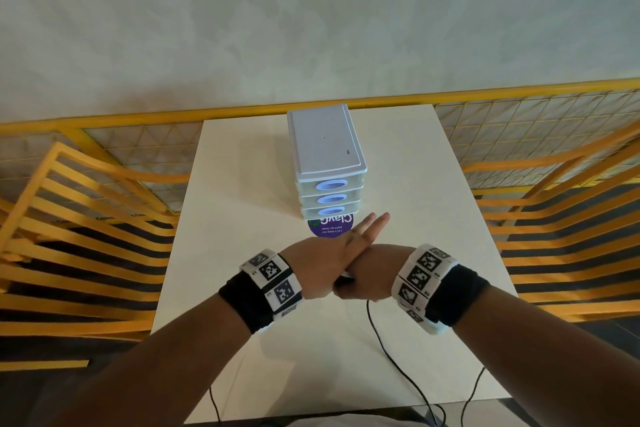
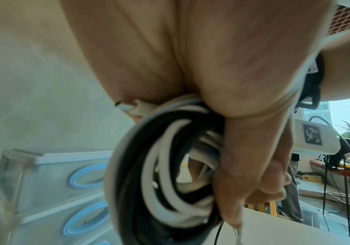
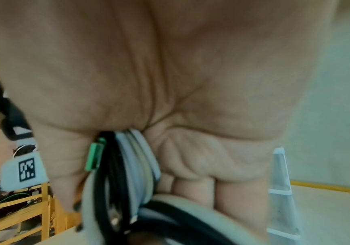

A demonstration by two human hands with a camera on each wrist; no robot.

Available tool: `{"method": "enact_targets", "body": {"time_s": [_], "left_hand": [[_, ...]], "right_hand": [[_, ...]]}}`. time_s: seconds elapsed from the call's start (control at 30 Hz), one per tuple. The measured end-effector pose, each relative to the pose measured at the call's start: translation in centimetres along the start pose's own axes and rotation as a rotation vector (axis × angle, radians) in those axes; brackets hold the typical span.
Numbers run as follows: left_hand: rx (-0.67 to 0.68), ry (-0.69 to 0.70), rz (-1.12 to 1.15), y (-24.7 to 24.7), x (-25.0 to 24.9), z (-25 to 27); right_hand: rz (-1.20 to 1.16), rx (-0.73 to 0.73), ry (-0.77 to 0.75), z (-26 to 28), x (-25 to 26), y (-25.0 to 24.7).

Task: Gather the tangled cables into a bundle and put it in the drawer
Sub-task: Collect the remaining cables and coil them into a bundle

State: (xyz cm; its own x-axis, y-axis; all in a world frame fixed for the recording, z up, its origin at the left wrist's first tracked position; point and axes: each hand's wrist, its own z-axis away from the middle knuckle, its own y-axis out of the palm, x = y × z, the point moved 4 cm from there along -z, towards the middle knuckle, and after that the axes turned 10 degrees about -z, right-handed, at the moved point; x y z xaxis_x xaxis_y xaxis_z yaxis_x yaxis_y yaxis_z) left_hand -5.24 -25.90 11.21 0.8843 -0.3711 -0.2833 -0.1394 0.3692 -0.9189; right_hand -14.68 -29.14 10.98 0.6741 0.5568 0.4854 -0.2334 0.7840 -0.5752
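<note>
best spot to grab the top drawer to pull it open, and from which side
Hook fingertips into the oval blue-rimmed handle hole on the front of the top drawer and pull toward the person. The drawer unit faces the person, its drawers all shut, and the front shows no other grip.

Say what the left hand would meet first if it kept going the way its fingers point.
Probably nothing on the table: the left hand points forward-right, past the right of the drawer unit. Depth is unclear.
</note>
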Motion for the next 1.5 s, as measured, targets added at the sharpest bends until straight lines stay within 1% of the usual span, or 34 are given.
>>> {"method": "enact_targets", "body": {"time_s": [0.1,0.2,0.27,0.33,0.37,0.43,0.5,0.57,0.6,0.63,0.7,0.83,0.9,1.0,1.03,1.1,1.17,1.2,1.3,1.4,1.47,1.5], "left_hand": [[0.063,0.033,0.000,0.1,-0.1,0.4],[0.102,0.063,-0.088,-0.4,-0.2,1.1],[0.041,0.078,-0.145,-1.2,-0.1,1.5],[-0.126,0.041,-0.101,-2.7,0.6,2.3],[-0.235,-0.001,-0.031,-3.7,1.3,3.0],[-0.429,-0.097,0.197,-5.1,3.2,4.6],[-0.547,-0.201,0.495,-4.4,5.7,5.7],[-0.560,-0.320,0.859,-1.5,7.7,5.9],[-0.529,-0.362,1.034,-0.1,7.9,5.8],[-0.480,-0.366,1.157,1.1,7.6,5.4],[-0.406,-0.286,1.265,2.3,5.9,4.2],[-0.432,-0.039,1.428,-0.1,2.0,1.5],[-0.454,-0.008,1.538,-1.2,1.5,0.9],[-0.424,0.034,1.668,-2.1,1.5,0.8],[-0.414,0.021,1.681,-2.4,1.4,0.9],[-0.417,-0.049,1.672,-3.0,1.3,0.9],[-0.469,-0.127,1.616,-3.3,1.6,0.8],[-0.507,-0.137,1.567,-3.4,1.6,0.9],[-0.597,-0.120,1.457,-3.7,1.8,0.9],[-0.655,-0.109,1.444,-3.8,2.0,1.2],[-0.706,-0.100,1.422,-3.9,2.4,1.4],[-0.725,-0.088,1.418,-4.0,2.5,1.5]], "right_hand": [[-0.082,0.082,0.038,-0.2,-0.1,0.5],[-0.122,0.073,0.016,-0.3,-0.4,0.7],[-0.162,0.034,0.002,-0.4,-1.0,0.5],[-0.220,0.008,-0.005,-0.3,-1.8,0.1],[-0.246,-0.012,-0.009,-0.3,-2.2,-0.3],[-0.325,-0.075,-0.014,0.1,-3.0,-1.2],[-0.431,-0.140,-0.042,0.5,-3.6,-2.2],[-0.561,-0.185,-0.085,0.9,-3.8,-3.0],[-0.620,-0.198,-0.113,1.1,-3.5,-3.4],[-0.662,-0.206,-0.147,1.2,-3.2,-3.7],[-0.682,-0.205,-0.212,1.6,-1.9,-4.2],[-0.679,-0.184,-0.293,1.7,0.5,-4.5],[-0.684,-0.182,-0.317,1.7,1.3,-4.6],[-0.714,-0.183,-0.361,1.8,1.8,-5.0],[-0.711,-0.182,-0.367,1.9,1.9,-5.1],[-0.705,-0.198,-0.362,1.9,2.0,-5.0],[-0.712,-0.222,-0.365,1.8,2.0,-5.1],[-0.714,-0.229,-0.365,1.8,2.0,-5.1],[-0.712,-0.238,-0.331,1.2,1.3,-5.2],[-0.747,-0.253,-0.328,0.7,0.2,-4.8],[-0.693,-0.246,-0.341,0.6,-0.3,-4.3],[-0.639,-0.234,-0.321,0.4,-0.6,-3.9]]}}
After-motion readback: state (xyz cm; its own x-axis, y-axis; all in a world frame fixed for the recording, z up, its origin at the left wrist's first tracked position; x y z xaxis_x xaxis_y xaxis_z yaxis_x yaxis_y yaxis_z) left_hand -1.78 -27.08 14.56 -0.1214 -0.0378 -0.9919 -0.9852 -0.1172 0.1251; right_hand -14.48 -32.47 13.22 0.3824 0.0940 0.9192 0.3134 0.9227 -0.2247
